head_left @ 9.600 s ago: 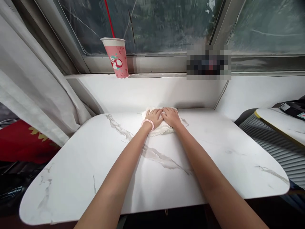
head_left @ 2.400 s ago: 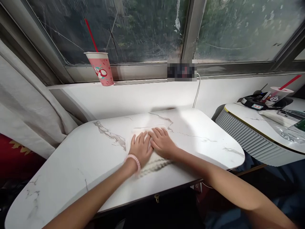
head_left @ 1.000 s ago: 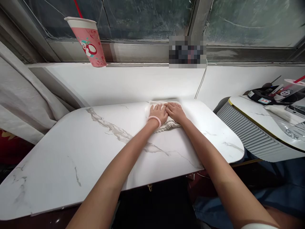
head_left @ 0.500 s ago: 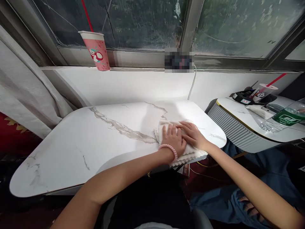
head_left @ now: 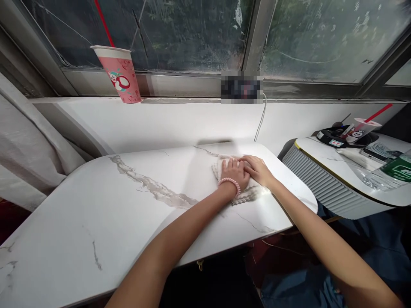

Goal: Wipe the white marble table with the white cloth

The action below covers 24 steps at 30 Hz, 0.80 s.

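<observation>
A white textured cloth (head_left: pixel 248 194) lies on the white marble-patterned tabletop (head_left: pixel 128 231), right of its middle. Flat on the cloth rests my left hand (head_left: pixel 235 172), fingers spread, with a pink coiled band (head_left: pixel 230 181) round the wrist. My right hand (head_left: pixel 257 169) lies beside it, fingers stretched out and touching the left hand. Both palms press down from above, and they hide part of the cloth.
On the window ledge stands a pink paper cup (head_left: pixel 122 79) with a red straw. A side cabinet (head_left: pixel 316 179) at right bears a plastic bottle (head_left: pixel 388 173), another cup (head_left: pixel 359 130) and a black tray (head_left: pixel 330 137). A grey curtain (head_left: pixel 28 145) hangs at left.
Both hands and the cloth have slid away from the table's front edge towards the wall. The cloth no longer overhangs that edge. The camera view has shifted slightly.
</observation>
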Tool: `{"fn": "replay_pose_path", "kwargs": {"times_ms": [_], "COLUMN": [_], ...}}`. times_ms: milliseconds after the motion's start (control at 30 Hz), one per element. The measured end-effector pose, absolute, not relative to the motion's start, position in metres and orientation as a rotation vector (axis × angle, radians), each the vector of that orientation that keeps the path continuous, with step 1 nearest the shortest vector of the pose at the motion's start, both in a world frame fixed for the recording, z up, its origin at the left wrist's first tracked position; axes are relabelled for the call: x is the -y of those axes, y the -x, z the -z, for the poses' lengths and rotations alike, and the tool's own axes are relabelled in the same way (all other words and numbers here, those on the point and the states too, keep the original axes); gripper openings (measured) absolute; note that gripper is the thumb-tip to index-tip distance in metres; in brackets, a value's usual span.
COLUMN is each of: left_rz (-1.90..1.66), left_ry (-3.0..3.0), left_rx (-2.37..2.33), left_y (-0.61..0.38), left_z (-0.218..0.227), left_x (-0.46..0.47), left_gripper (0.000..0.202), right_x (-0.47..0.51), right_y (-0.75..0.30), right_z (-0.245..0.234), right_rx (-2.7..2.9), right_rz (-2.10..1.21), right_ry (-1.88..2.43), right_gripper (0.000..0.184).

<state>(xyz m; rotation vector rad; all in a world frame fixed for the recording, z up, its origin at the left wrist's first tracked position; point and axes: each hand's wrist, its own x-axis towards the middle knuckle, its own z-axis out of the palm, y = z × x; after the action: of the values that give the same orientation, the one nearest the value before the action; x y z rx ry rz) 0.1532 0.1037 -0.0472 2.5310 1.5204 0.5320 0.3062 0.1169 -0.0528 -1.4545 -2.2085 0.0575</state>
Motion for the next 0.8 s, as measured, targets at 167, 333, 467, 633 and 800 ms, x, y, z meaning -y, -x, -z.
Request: {"fn": "replay_pose_path", "kwargs": {"times_ms": [167, 333, 467, 633, 800], "left_rz": [-0.561, -0.57, -0.548, -0.59, -0.566], "left_ry": [-2.449, -2.432, -2.46, -2.454, -2.468], "left_rx": [-1.64, -1.677, -1.625, -1.648, -1.667], "left_y": [-0.157, -0.166, -0.167, -0.169, -0.166], "left_z": [0.049, 0.051, 0.05, 0.051, 0.05], "left_x": [-0.155, -0.192, -0.219, -0.24, -0.236], "left_gripper": [0.052, 0.052, 0.051, 0.047, 0.049], "right_x": [-0.177, -0.218, -0.242, -0.264, -0.261], "right_y": [-0.306, -0.313, -0.316, -0.317, -0.312], "right_z": [0.053, 0.056, 0.058, 0.059, 0.06], "right_rx": [2.264, 2.273, 2.244, 2.214, 2.139], "right_rz": [-0.069, -0.092, -0.059, -0.057, -0.079], "right_ry": [1.363, 1.332, 1.373, 1.421, 1.436], "right_gripper": [0.04, 0.04, 0.04, 0.04, 0.041]}}
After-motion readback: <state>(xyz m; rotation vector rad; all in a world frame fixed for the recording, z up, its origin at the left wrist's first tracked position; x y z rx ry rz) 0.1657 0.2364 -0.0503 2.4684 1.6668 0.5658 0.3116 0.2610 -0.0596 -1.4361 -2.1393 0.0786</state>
